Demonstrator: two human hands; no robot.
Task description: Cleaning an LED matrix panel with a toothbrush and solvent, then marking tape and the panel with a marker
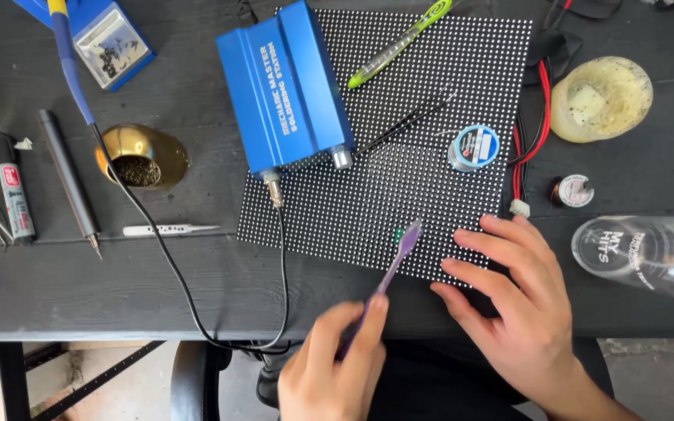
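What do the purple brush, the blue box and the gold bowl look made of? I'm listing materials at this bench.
The purple brush in the left hand looks like translucent plastic, since light shows through its handle. The blue box looks like anodised metal, with a smooth satin sheen and ribbed sides. The gold bowl looks like polished brass-coloured metal with mirror-like glare.
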